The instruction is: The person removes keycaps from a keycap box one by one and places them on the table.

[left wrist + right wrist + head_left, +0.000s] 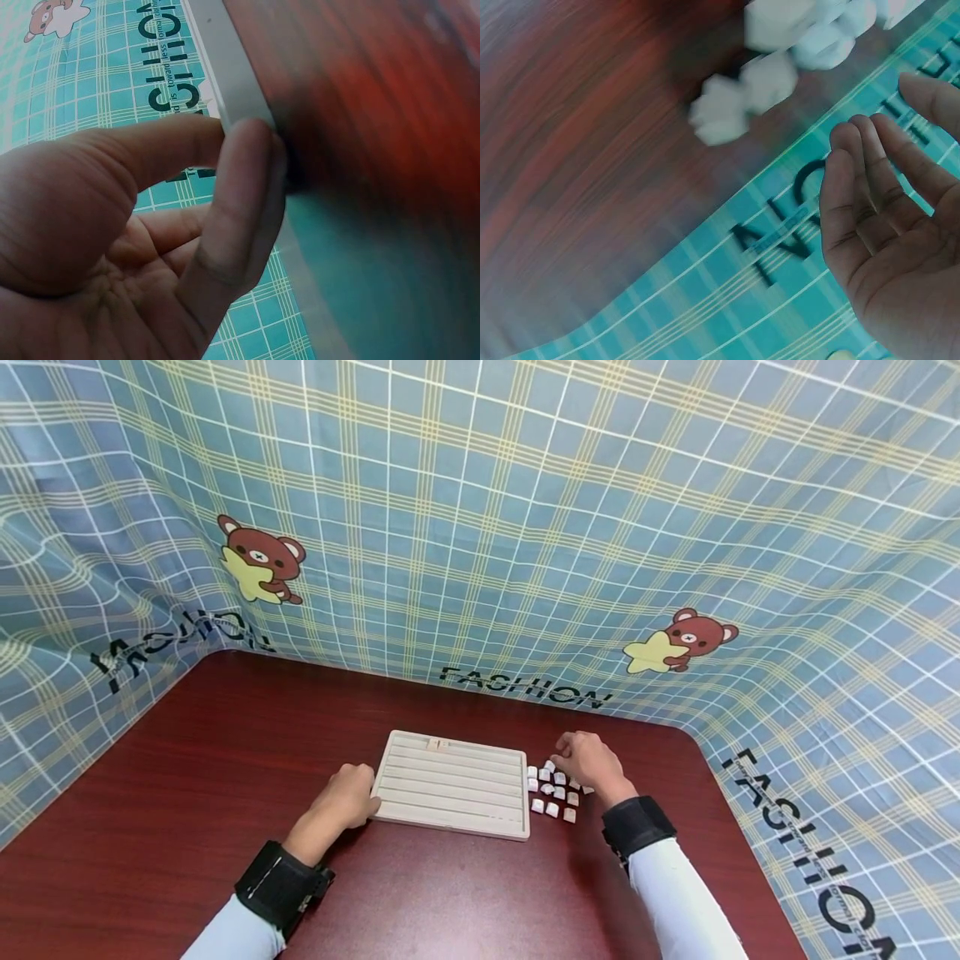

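Note:
A cream rectangular tray [450,822] with several long ridged rows lies on the table. Its left edge is pinched between the thumb and fingers of my left hand [347,795]; the left wrist view shows the fingertips on the pale rim [238,79]. One small light piece [437,743] sits in the top row. To the tray's right lie several small white keycap-like pieces [559,793]. My right hand [588,760] hovers over their far side, partly hiding some. In the right wrist view its fingers are gently bent, the thumb apart, with nothing between them.
The dark red-brown table [195,777] carries the tray and pieces. A blue checked cloth [465,527] with bear prints hangs behind it and along both sides. Black bands [637,827] wrap both wrists, over white sleeves.

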A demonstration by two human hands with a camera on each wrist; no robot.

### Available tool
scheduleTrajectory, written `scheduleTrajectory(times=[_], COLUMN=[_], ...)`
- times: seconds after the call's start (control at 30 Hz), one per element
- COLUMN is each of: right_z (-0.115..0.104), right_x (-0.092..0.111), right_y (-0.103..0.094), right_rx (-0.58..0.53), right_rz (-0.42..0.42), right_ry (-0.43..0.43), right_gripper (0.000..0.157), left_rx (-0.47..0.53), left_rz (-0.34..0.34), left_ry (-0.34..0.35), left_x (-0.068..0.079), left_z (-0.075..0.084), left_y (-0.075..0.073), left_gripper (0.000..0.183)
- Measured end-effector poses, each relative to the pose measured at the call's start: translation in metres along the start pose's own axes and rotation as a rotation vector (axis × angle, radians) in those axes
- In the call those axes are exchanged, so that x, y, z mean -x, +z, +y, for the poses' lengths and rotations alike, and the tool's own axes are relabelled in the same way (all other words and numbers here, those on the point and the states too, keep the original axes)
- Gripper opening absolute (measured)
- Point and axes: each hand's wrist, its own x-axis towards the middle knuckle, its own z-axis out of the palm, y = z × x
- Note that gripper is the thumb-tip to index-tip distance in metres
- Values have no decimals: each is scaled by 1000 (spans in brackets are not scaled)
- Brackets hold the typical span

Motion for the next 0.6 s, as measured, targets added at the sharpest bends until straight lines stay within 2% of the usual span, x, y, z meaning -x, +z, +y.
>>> scheduleTrajectory(times=[0.27,0.6], right_z=[-50,-102], right_x=[-17,-31], right_y=[10,30], right_rx=[-15,-36], right_rz=[-4,36], right_ry=[-82,-252], right_gripper=[23,26], left_rx=[10,-1], left_rz=[4,6], left_ry=[-9,-9], left_x=[0,0], left_z=[-2,-1], left_y=[-1,1], left_gripper=[18,17])
